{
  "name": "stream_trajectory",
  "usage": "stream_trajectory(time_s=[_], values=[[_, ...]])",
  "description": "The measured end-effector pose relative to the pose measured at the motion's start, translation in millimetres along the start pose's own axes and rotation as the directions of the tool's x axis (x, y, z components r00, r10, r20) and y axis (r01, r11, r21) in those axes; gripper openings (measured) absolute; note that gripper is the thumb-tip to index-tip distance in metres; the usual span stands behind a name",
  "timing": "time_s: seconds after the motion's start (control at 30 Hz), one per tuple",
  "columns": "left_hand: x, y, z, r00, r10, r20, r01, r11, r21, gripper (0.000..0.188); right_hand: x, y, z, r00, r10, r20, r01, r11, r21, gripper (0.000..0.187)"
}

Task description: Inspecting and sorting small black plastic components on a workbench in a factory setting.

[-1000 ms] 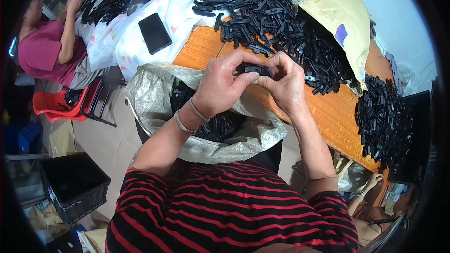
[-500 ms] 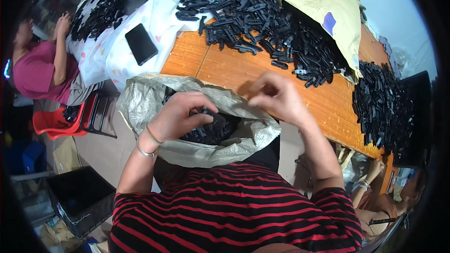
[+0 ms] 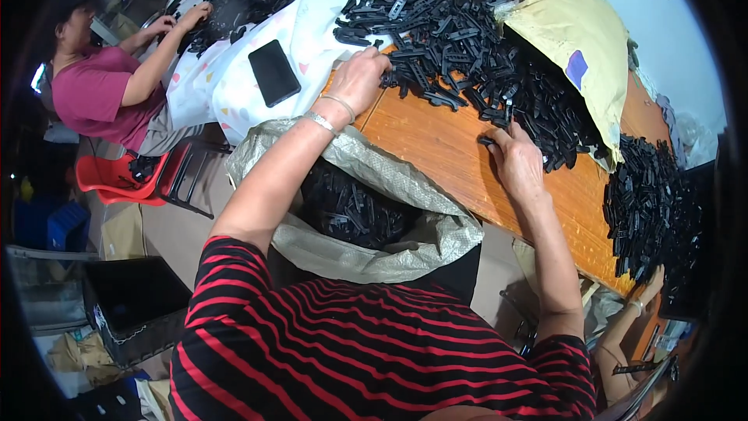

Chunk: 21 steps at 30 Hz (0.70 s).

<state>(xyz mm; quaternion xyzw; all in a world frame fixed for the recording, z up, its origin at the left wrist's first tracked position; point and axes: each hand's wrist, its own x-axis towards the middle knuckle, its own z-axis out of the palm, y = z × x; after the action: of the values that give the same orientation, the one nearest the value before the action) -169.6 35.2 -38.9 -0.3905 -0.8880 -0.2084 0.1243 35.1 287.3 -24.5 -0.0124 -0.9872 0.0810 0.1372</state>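
A heap of narrow black plastic clips (image 3: 444,43) covers the wooden table (image 3: 421,136) in front of me. My left hand (image 3: 360,84) is at the heap's left edge, its fingers curled in on a black clip, mostly hidden by the hand. At the near edge of the heap, my right hand (image 3: 518,157) pinches a black clip (image 3: 488,141) between thumb and fingers; another clip stands up by its fingertips. Below my left forearm, an open woven sack (image 3: 374,265) rests against me with many loose black clips (image 3: 354,210) inside.
A dark phone (image 3: 274,72) lies on white patterned plastic (image 3: 226,82). A large yellowish sack (image 3: 576,12) spills clips at the back; another heap (image 3: 643,203) lies at right. One person (image 3: 109,82) works at left, another's arm (image 3: 635,312) at right. A black crate (image 3: 136,304) is lower left.
Both hands have left the space over the sack's mouth and reached to the clip heap: the left forward, the right forward and right. Their fingers have closed on clips. The view has shifted slightly.
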Motion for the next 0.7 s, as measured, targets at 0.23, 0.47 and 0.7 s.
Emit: stream_trajectory(time_s=[0.23, 0.47, 0.7], values=[[-0.1, 3.0, -0.8, 0.996, 0.076, 0.045, -0.076, 0.997, -0.006, 0.014, -6.1, -0.9, -11.8, 0.98, -0.055, 0.189, 0.026, 0.988, 0.152, 0.03], [-5.6, -12.5, -3.2, 0.972, 0.235, 0.015, -0.233, 0.954, 0.19, 0.008, -6.5, -6.0, -10.8, 0.983, -0.064, 0.17, 0.05, 0.995, 0.082, 0.029], [-20.2, 1.1, -16.1, 0.989, -0.015, 0.15, 0.014, 1.0, 0.008, 0.016, 7.4, -31.8, -11.3, 0.992, 0.019, 0.122, -0.05, 0.964, 0.261, 0.024]])
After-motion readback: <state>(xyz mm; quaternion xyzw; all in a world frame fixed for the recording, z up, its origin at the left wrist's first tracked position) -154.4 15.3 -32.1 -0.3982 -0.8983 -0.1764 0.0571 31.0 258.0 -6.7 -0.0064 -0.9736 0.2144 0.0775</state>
